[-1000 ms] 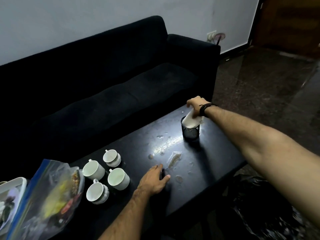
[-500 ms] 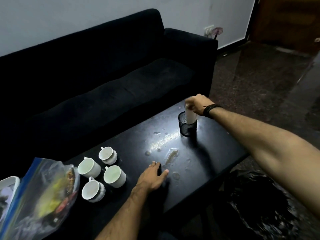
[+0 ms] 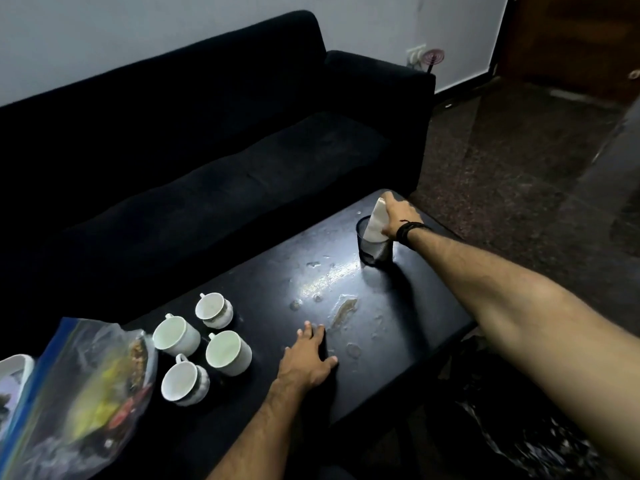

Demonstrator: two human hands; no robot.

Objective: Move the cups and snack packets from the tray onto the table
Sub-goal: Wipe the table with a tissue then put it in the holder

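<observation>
Several white cups [image 3: 221, 353] stand in a cluster on the black table [image 3: 398, 327], left of centre. A clear plastic bag of snack packets [image 3: 86, 403] lies at the table's left end, beside the white tray [image 3: 15, 367] at the frame's left edge. My left hand [image 3: 308, 358] rests flat on the table, fingers spread, just right of the cups. My right hand [image 3: 398, 216] reaches to the far right end and grips a white folded tissue [image 3: 375, 223] that stands in a black mesh holder [image 3: 374, 249].
Wet spill patches [image 3: 341, 310] glisten on the table between my hands. A black sofa [image 3: 207, 140] runs along the far side. A black plastic bag [image 3: 519, 427] lies on the floor at the near right, under my right forearm.
My right hand has lifted the tissue higher in the holder and shifted its grip to the tissue's right side. My left hand stays flat on the table. The view has shifted slightly.
</observation>
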